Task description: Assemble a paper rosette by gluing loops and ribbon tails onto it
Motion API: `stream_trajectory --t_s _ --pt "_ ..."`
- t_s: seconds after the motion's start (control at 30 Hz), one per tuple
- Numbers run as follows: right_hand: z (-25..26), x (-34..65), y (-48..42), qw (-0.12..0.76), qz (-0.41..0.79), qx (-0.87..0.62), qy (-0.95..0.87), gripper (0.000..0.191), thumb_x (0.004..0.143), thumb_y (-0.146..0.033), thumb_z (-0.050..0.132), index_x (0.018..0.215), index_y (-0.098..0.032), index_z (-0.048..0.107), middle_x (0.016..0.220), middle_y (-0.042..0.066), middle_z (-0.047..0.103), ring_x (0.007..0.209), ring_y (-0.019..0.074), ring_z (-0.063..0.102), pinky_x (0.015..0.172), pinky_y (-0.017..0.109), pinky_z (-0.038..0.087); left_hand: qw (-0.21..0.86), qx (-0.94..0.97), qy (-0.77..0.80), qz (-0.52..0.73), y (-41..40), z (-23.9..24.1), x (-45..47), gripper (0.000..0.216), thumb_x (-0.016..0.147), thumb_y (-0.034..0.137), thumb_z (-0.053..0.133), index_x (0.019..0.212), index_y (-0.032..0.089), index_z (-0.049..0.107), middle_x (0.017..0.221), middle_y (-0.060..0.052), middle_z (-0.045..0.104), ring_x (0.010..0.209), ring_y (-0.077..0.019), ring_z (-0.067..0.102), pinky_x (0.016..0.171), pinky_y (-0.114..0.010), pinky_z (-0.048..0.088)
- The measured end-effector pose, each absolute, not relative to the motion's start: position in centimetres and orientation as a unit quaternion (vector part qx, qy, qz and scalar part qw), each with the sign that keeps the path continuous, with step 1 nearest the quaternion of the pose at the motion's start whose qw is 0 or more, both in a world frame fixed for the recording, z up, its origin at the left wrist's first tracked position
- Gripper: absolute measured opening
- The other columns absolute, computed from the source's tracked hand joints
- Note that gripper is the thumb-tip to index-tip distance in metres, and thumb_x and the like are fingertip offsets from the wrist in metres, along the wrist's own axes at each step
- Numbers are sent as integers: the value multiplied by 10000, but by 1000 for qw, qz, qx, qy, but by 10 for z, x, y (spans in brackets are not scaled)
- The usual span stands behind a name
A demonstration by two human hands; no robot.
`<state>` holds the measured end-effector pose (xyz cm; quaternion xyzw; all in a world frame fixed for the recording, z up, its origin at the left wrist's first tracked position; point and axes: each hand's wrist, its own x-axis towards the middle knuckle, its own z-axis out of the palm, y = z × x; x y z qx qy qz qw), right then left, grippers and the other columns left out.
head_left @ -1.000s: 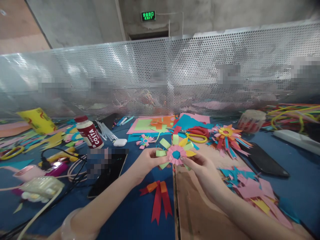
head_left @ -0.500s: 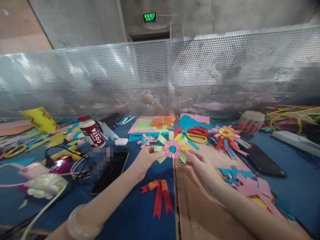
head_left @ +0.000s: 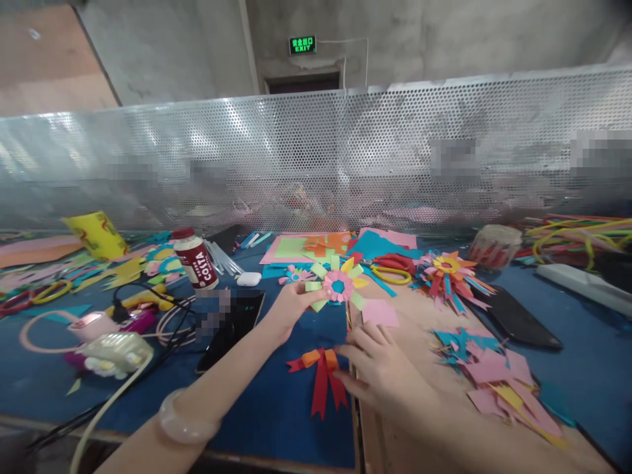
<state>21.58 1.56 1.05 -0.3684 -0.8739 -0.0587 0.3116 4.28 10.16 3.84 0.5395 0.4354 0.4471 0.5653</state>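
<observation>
Between the fingers of my left hand (head_left: 292, 304) is a paper flower (head_left: 340, 287) with a pink ring, a blue centre and green and yellow petals. It is held upright above the table by its left edge. My right hand (head_left: 378, 362) is apart from the flower, its fingers spread at the right side of a red and orange paper ribbon bow (head_left: 322, 375). The bow lies on the blue tabletop, and whether my fingertips touch it I cannot tell. A pink paper square (head_left: 380, 313) lies just beyond my right hand.
Scissors (head_left: 390, 273) and coloured paper sheets (head_left: 291, 247) lie behind the flower. A finished-looking paper rosette (head_left: 447, 270), a black phone (head_left: 523, 319) and paper scraps (head_left: 503, 372) are to the right. Left stand a bottle (head_left: 195, 260), a tablet-like device (head_left: 232, 329) and cables (head_left: 172, 322).
My right hand has let go of the flower and come down toward the bow, its fingers spreading. My left hand still holds the flower. The view has shifted slightly.
</observation>
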Motion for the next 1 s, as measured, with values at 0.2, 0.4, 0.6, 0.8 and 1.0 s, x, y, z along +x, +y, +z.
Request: stream_trajectory --t_s 0.2,0.4,0.6,0.8,1.0 --pt "3 205 24 320 -84 -365 -870 141 785 -291 622 884 -195 590 798 46 596 780 231 526 667 364 415 565 538 435 450 102 38 40 253 611 299 741 808 148 690 738 -16 675 670 -134 584 630 -224 434" --pt "33 218 41 586 197 -544 -567 437 756 -437 608 1084 -198 445 1013 90 541 871 217 545 721 357 462 572 538 433 444 102 38 41 296 614 307 747 852 140 692 817 -42 689 717 -143 603 660 -229 439" --pt "48 214 60 534 493 -504 -467 702 667 -412 695 1264 -176 412 904 46 642 887 223 615 637 275 484 578 554 424 424 94 39 39 245 648 326 728 808 144 688 767 -37 678 714 -144 603 612 -217 427" --pt "32 215 86 503 431 -521 -538 561 733 -432 621 1196 -143 489 905 86 662 869 224 642 706 308 506 516 577 480 412 80 60 -3 241 667 336 717 779 133 652 741 -41 652 721 -148 609 583 -212 431" --pt "30 200 107 447 119 -533 -708 481 701 -263 631 1165 -172 544 1196 144 540 1115 362 441 882 520 377 492 559 494 449 53 92 -41 278 737 370 641 879 144 564 829 -79 641 708 -181 635 589 -269 475"
